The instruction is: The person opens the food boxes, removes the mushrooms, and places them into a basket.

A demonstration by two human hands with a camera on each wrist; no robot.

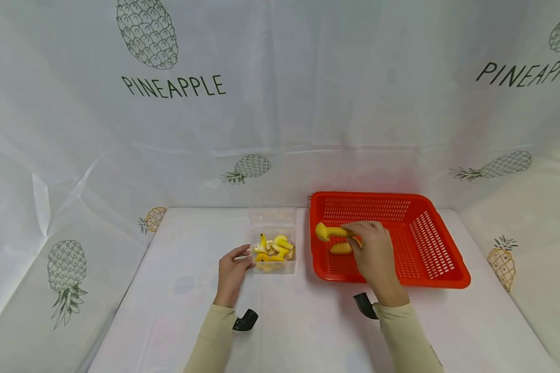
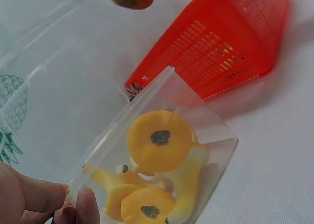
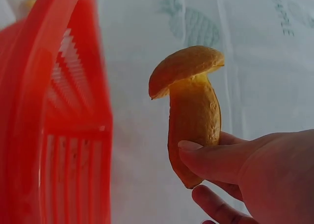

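My right hand point(image 1: 374, 251) is raised over the left part of the red basket point(image 1: 436, 284), pinching a toy mushroom point(image 1: 337, 231) by its stem. In the right wrist view the brownish-yellow cap point(image 3: 186, 67) points away from the thumb. My left hand point(image 1: 232, 272) is at the left side of a clear plastic box point(image 1: 273, 268), its fingertips gripping the edge. Inside the box lie several yellow and white toy mushrooms point(image 2: 159, 140), heaped with caps and stems in different directions. The box's clear lid point(image 1: 273, 215) stands open at the back.
Another toy mushroom point(image 1: 340, 248) lies in the basket, partly behind the right hand. The box stands just left of the basket on a white covered table point(image 1: 182, 311). A white pineapple-print sheet point(image 1: 280, 103) hangs behind. Black wrist mounts point(image 1: 245, 320) stick out by both sleeves.
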